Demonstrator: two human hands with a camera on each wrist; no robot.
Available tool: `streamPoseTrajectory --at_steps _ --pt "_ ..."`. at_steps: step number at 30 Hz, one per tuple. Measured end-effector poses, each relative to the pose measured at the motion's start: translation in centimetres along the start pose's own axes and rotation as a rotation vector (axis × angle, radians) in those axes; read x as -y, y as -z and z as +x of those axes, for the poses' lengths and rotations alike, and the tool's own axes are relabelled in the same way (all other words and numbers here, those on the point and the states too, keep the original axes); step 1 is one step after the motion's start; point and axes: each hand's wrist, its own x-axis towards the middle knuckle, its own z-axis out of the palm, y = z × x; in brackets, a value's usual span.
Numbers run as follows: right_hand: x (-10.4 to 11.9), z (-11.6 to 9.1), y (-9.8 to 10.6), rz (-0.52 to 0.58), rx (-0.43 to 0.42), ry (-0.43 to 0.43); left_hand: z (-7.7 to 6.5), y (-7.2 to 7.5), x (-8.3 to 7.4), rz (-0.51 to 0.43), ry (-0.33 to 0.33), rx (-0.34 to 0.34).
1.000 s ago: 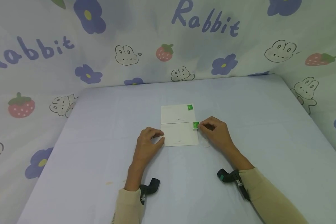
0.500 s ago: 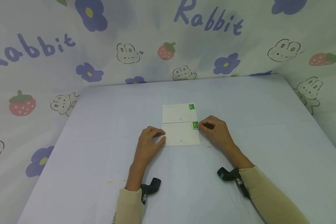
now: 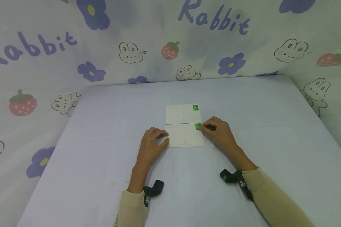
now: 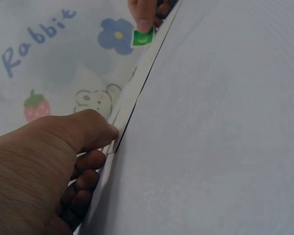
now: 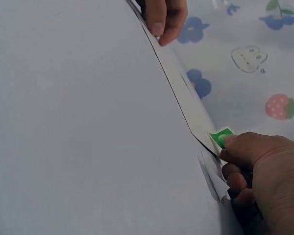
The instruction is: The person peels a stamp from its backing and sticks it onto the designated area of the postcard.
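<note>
Two cream envelopes lie one behind the other on the white table. On the far envelope [image 3: 182, 114], a green stamp [image 3: 195, 107] sits in the upper right corner. My right hand [image 3: 219, 131] pinches another green stamp [image 3: 198, 126] between thumb and forefinger, at the upper right corner of the near envelope [image 3: 184, 135]. The right wrist view shows this stamp [image 5: 220, 136] tilted slightly over the paper. At the near envelope's left edge, my left hand [image 3: 153, 143] rests with thumb and forefinger apart, the thumb touching the edge. Its other fingers are loosely bent.
A whitish paper scrap [image 5: 213, 178] lies beside the near envelope's lower right corner, partly under my right hand. The white-covered table [image 3: 102, 119] is bordered by a printed cloth [image 3: 147, 31] at the back and sides. Both wrists carry black cameras.
My right hand has shifted slightly left relative to the near envelope, bringing the stamp from overhanging its right edge to inside its corner. My left hand stays at the left edge.
</note>
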Motion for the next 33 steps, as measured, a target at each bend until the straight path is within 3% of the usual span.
streamPoseTrajectory --at_steps 7,16,21,24,28,33 --pt "0.38 0.05 -0.28 -0.126 0.028 0.056 -0.02 -0.06 -0.08 0.007 0.005 0.0" --pt "0.81 -0.22 -0.45 -0.199 0.045 0.062 0.07 -0.09 -0.1 0.006 0.006 0.009" --pt "0.49 -0.28 -0.67 -0.196 0.01 0.087 0.05 -0.07 -0.03 0.0 0.021 0.017" --pt "0.23 -0.36 -0.66 -0.172 -0.052 0.187 0.01 -0.06 -0.05 -0.001 0.033 0.022" --pt "0.39 -0.52 -0.46 -0.174 -0.13 0.402 -0.03 -0.04 -0.15 -0.002 0.04 0.025" --pt "0.67 -0.47 -0.47 -0.184 -0.144 0.565 0.04 -0.01 -0.28 0.003 0.035 0.021"
